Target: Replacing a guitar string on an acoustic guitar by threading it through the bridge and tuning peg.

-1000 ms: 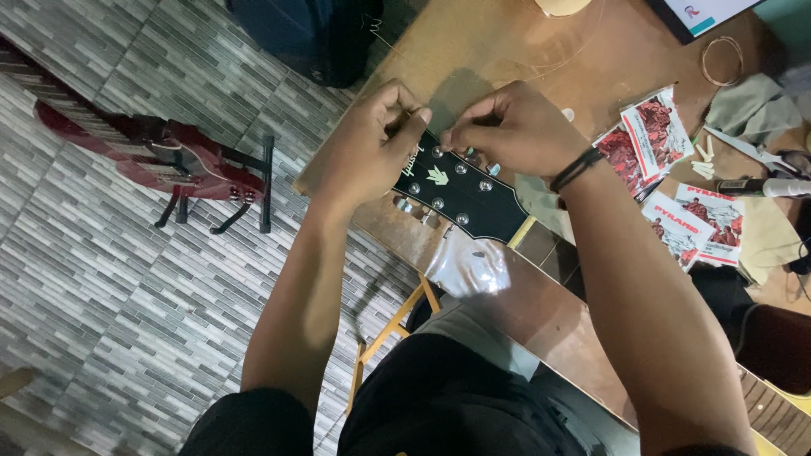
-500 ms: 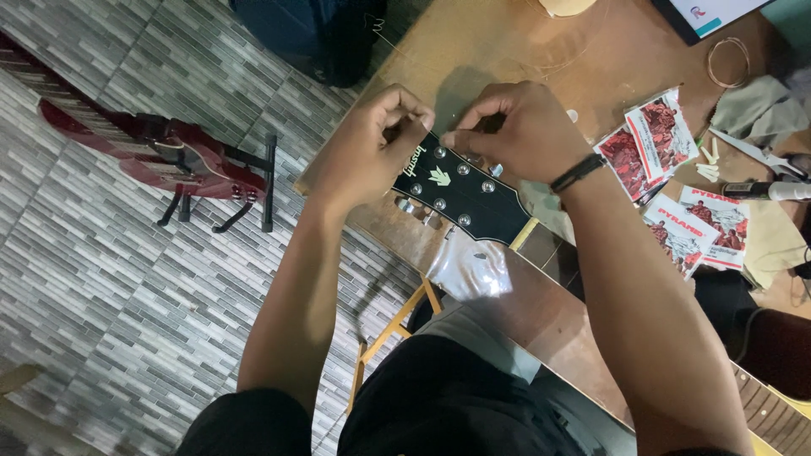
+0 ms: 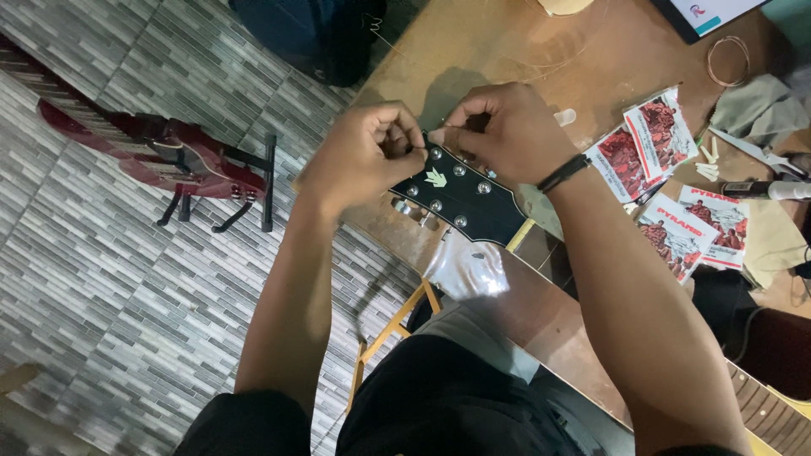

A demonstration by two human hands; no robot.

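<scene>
Head view looks straight down on a grey tiled floor filling the left half of the frame, with a brown wooden table running from the top centre down to the lower right. On the floor at the upper left lies a dark red guitar beside a black stand. Near the table's left edge, at the centre of the frame, rests a black guitar headstock with silver tuning posts and a pale inlay. Both hands meet at its upper tip: the left hand is curled with fingertips pinched together, and the right hand, a black wristband on its wrist, is likewise closed in a pinch right against it. What they pinch is too fine to make out. Red-and-white string packets lie on the table at the right, with a small coil of wire at the upper right.
</scene>
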